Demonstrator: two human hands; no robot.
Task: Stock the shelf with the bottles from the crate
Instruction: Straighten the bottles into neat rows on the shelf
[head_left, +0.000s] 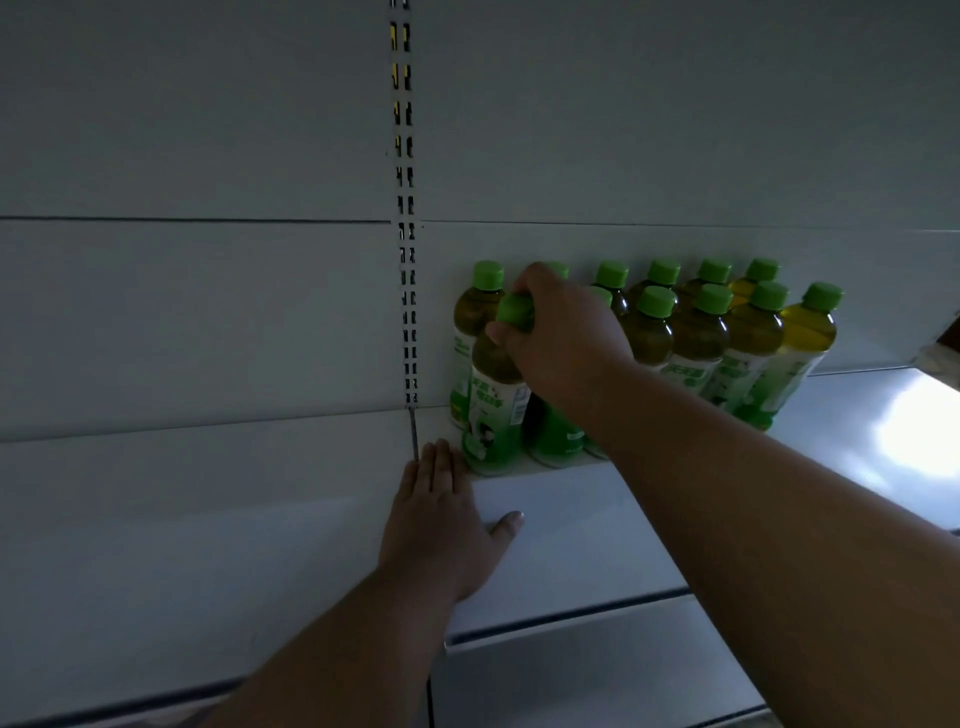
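While left hand (439, 519) is lying flat on shelf (571, 530), fingers straight, thumb splayed; right hand (561, 332) is reaching forward, fingers gripping cap of front-left bottle (493, 405).

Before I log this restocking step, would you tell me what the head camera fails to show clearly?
- The crate: nowhere in the head view, so the remaining stock is unknown.
- Second back-row bottle: only part of its cap shows behind the right hand.
- Front bottle: its cap is partly wrapped by that hand's fingers.
- Label text: too dim and blurred to read.
- Shelf at right: washed out by glare.
- Left hand lies flat, covering the shelf seam.
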